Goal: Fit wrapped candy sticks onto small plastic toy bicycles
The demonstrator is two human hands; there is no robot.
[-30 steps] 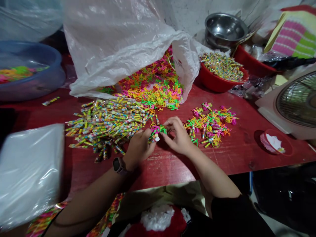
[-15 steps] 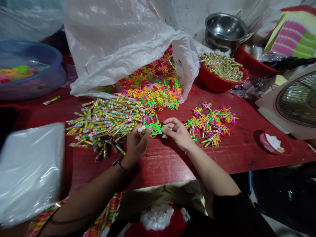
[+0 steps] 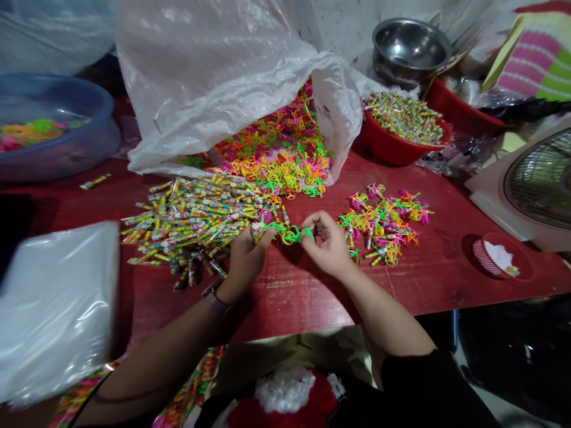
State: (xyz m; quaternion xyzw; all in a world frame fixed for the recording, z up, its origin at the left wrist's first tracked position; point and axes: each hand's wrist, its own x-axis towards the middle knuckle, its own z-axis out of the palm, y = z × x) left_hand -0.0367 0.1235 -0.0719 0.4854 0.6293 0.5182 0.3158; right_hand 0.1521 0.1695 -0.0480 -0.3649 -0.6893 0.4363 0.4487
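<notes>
Both hands [image 3: 285,246] work close together above the red table [image 3: 294,291], just in front of the candy pile. The left hand [image 3: 247,261], with a dark watch [image 3: 213,300] on its wrist, pinches a wrapped candy stick [image 3: 256,232] between thumb and fingers. The right hand [image 3: 323,245] pinches a bright green plastic toy [image 3: 291,235], shaped like a small bicycle, and pulls it out toward the left hand. The 2 hands are apart, joined only by the toy, which sits between them just above the table (where stick and toy meet is too small to make out).

Behind the left hand lies a large candy pile [image 3: 191,229]. A heap of colored toys [image 3: 285,166] spills from a white plastic bag [image 3: 214,77]. To the right lies a smaller toy pile [image 3: 383,226], with candy sticks among it. Farther back sit a red bowl [image 3: 383,148] full of candy and a steel bowl [image 3: 411,50]. A stack of clear plastic bags [image 3: 53,309] lies at the left edge.
</notes>
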